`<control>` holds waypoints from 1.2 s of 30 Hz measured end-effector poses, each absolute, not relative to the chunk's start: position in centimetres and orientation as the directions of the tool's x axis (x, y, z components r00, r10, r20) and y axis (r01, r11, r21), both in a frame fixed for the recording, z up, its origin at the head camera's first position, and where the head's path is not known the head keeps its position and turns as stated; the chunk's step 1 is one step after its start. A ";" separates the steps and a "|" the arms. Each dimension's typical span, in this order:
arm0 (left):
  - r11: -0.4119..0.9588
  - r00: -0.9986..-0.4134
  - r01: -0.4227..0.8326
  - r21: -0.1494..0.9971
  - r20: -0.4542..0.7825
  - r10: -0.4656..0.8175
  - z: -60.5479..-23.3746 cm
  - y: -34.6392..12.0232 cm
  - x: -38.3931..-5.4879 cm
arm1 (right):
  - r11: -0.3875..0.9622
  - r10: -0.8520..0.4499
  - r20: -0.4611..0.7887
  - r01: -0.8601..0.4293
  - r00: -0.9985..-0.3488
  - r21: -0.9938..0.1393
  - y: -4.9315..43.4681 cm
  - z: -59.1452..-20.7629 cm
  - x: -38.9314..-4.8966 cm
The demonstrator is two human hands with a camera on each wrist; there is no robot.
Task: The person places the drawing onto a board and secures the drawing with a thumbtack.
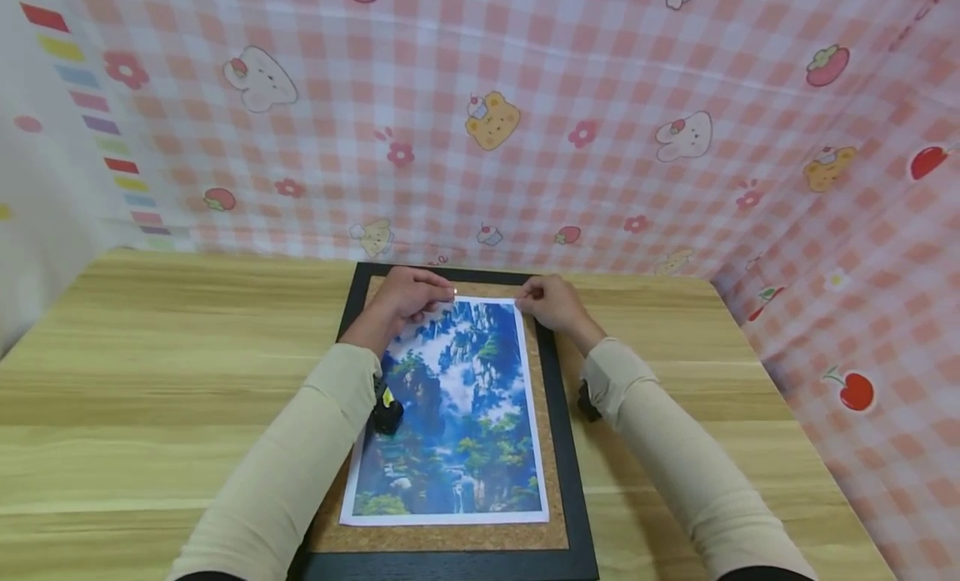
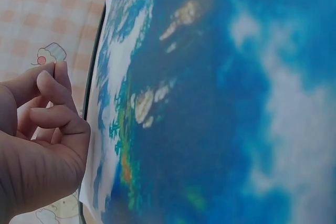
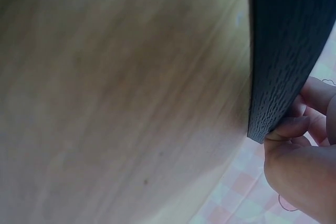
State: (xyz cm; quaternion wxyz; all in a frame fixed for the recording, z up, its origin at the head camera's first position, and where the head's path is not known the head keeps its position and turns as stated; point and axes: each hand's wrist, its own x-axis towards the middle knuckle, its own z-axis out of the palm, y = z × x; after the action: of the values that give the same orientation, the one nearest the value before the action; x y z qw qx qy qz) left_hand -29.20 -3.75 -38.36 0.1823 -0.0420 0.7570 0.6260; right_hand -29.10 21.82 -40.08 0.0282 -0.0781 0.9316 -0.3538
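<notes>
A landscape print point(image 1: 457, 414) with a white border lies on a black-framed cork board point(image 1: 450, 538). Over the print's top left corner, my left hand point(image 1: 408, 298) pinches a small, shiny, pin-like piece point(image 1: 454, 292) between thumb and forefinger. The left wrist view has the fingertips raised off the paper, the piece mostly hidden between them. My right hand point(image 1: 553, 304) pinches the print's top right corner with curled fingers. From the right wrist, that hand point(image 3: 304, 140) appears beyond the end of the black frame point(image 3: 283, 51), which hides the print.
The board lies on a wood-grain table point(image 1: 187, 381). Behind and to the right hangs a pink checked cloth point(image 1: 450, 147) with cartoon prints. A black wrist device point(image 1: 387, 416) hangs from the left cuff over the print, another point(image 1: 588, 404) from the right cuff.
</notes>
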 end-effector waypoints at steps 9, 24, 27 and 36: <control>0.168 -0.917 -0.350 0.922 -0.374 0.142 -39.0 -3.5 -29.7 | 0.749 -0.174 0.017 -0.144 -0.985 -0.646 21.8 -40.1 -29.1; 0.248 -0.940 -0.302 0.921 -0.331 0.086 -39.2 -3.1 -30.0 | 0.742 -0.157 -0.009 -0.112 -0.987 -0.661 21.8 -40.0 -29.2; 0.273 -0.943 -0.285 0.919 -0.319 0.090 -39.2 -3.0 -29.9 | 0.745 -0.154 -0.008 -0.111 -0.988 -0.658 21.8 -39.9 -29.1; 0.474 -0.959 -0.175 0.863 -0.258 0.116 -39.1 -2.8 -30.0 | 0.742 -0.161 -0.013 -0.112 -0.987 -0.661 21.8 -40.0 -29.0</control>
State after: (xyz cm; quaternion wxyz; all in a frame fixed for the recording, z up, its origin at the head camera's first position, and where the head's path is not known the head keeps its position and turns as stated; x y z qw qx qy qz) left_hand -29.99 -2.79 -39.11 0.1420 -0.0173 0.8466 0.5127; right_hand -29.04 21.75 -39.97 0.0348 -0.0732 0.9325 -0.3519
